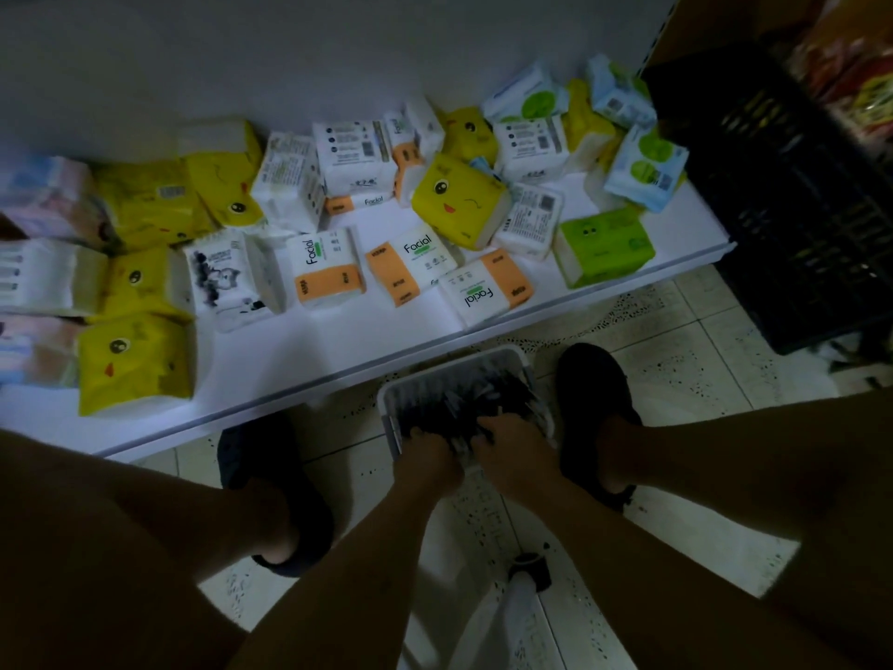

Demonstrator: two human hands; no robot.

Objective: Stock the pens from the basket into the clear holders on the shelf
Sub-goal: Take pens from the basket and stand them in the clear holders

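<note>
Dim aisle, speckled tiled floor [676, 379]. A white basket [483, 355] stands on it; just beyond the basket is a low white shelf [338, 350] strewn with tissue packs [459, 200]. Pens [473, 394] are heaped in the basket. Left hand [427, 459] and right hand [514, 449] are at the basket's near end, fingers curled round bunches of pens. Clear holders not in view. Risk: overfull fistfuls shed pens beside the basket, and poor light would hide strays.
</note>
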